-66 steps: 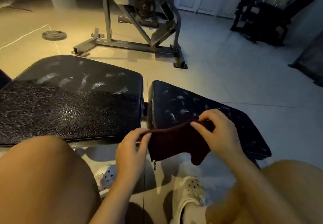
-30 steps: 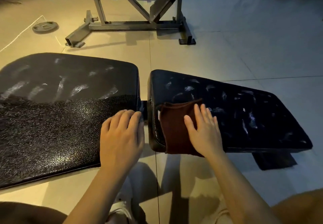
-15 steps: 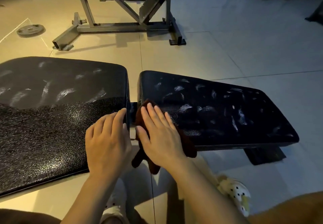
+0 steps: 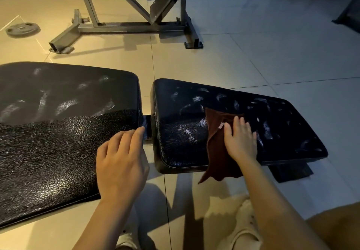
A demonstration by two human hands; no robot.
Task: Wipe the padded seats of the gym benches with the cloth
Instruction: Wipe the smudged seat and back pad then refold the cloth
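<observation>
Pressing flat, your right hand [image 4: 240, 142] pins soft dark-red cloth [image 4: 216, 152], limp, at 3 o'clock on black padded seat [image 4: 181, 132]; left hand [image 4: 120, 160], fingers relaxed, rests on bigger black textured pad [image 4: 58, 132] at 9.

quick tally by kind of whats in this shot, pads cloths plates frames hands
bench pads: 2, left pad and right pad
cloth: 1
weight plate: 1
machine frame: 1
hands: 2, left hand and right hand
Total: 7

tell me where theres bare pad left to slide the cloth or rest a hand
Free: the right pad beyond the right hand, toward its far end, and its strip between the cloth and the gap. The left pad is bare left of the left hand. Crowded: around the gap between the pads.
</observation>
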